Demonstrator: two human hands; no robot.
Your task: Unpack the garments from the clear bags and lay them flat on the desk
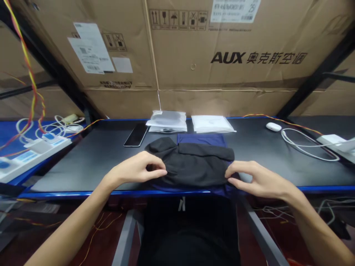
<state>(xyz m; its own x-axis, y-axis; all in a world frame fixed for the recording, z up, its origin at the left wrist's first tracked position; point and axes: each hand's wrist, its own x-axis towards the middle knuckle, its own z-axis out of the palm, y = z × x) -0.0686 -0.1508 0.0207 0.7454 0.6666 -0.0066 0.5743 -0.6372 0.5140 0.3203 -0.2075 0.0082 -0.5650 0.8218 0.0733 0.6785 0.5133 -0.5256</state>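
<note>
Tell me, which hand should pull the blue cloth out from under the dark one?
Probably the right hand: it pinches by the blue cloth peeking at the dark garment corner. The left hand grips only dark fabric.

We have bare table (91, 159) left of the garment (191, 166); phone (136, 135) and packets (168, 120) crowd behind.

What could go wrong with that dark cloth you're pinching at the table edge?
The black cloth lies at the table's front edge, over a blue cloth that hangs off; both might slide off. The left hand and right hand pinch only its ends, so the fold may come loose.
</note>
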